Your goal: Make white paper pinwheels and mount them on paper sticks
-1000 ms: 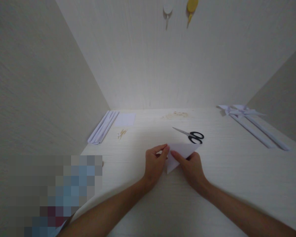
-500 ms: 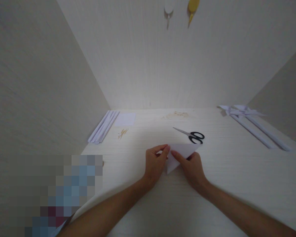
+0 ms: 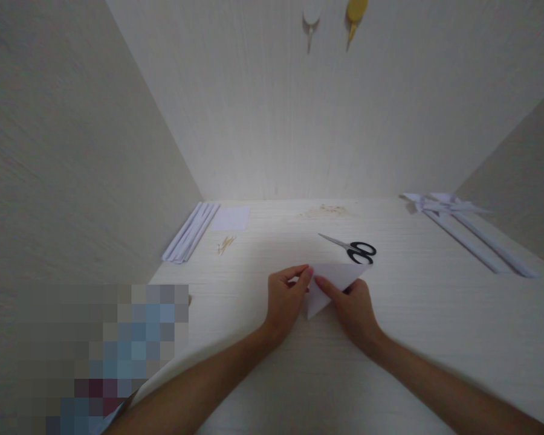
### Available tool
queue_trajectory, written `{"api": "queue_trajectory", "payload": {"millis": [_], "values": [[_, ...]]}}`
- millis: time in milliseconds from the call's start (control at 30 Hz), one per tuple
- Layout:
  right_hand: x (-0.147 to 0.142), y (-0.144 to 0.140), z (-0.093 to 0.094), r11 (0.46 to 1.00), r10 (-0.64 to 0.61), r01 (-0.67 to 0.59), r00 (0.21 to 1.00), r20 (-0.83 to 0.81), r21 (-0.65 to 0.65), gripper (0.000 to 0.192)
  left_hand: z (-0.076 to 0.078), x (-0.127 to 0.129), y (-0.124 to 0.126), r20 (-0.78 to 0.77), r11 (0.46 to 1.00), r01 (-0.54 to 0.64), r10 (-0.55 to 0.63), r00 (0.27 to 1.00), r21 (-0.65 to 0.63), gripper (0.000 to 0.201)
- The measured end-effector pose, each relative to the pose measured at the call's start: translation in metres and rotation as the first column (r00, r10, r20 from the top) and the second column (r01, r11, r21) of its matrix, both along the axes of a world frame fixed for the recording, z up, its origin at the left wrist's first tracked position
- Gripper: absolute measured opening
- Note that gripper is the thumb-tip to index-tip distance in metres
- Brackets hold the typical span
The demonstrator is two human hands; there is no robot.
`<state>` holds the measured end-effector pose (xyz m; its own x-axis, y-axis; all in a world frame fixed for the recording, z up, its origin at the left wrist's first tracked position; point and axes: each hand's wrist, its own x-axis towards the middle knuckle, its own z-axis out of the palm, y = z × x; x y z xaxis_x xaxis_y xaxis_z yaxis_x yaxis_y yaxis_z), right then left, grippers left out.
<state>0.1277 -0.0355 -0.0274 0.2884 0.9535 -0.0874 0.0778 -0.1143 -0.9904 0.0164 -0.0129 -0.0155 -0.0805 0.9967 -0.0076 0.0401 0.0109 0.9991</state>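
A white sheet of paper folded into a triangle (image 3: 340, 275) lies on the white table (image 3: 417, 326) in front of me. My left hand (image 3: 284, 302) pinches its left corner with thumb and forefinger. My right hand (image 3: 351, 308) presses on the paper's middle, its forefinger tip close to the left hand's. Black-handled scissors (image 3: 351, 248) lie just beyond the paper, blades pointing left.
Rolled white paper sticks (image 3: 190, 232) and a small square sheet (image 3: 230, 219) lie at the back left, with several toothpicks (image 3: 225, 244) beside them. Paper pinwheels on long sticks (image 3: 462, 226) lie at the right. Walls enclose the table on three sides; two hooks (image 3: 333, 18) hang above.
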Motion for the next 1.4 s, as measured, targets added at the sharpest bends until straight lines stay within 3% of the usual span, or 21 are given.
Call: {"api": "queue_trajectory", "payload": {"millis": [1000, 1233, 1400], "values": [[0.000, 0.000, 0.002, 1.000, 0.006, -0.006, 1.000, -0.017, 0.020, 0.032, -0.001, 0.000, 0.000, -0.002, 1.000, 0.010, -0.010, 1.000, 0.012, 0.018], [-0.001, 0.000, 0.005, 1.000, 0.019, -0.019, 1.000, -0.021, 0.015, 0.028, 0.001, -0.002, 0.006, 0.155, 0.997, 0.059, -0.051, 0.987, -0.051, 0.012], [-0.001, 0.000, 0.001, 0.995, 0.087, -0.080, 0.984, -0.158, 0.051, 0.026, 0.001, -0.006, 0.012, 0.234, 0.997, 0.037, -0.021, 0.972, -0.064, 0.014]]}}
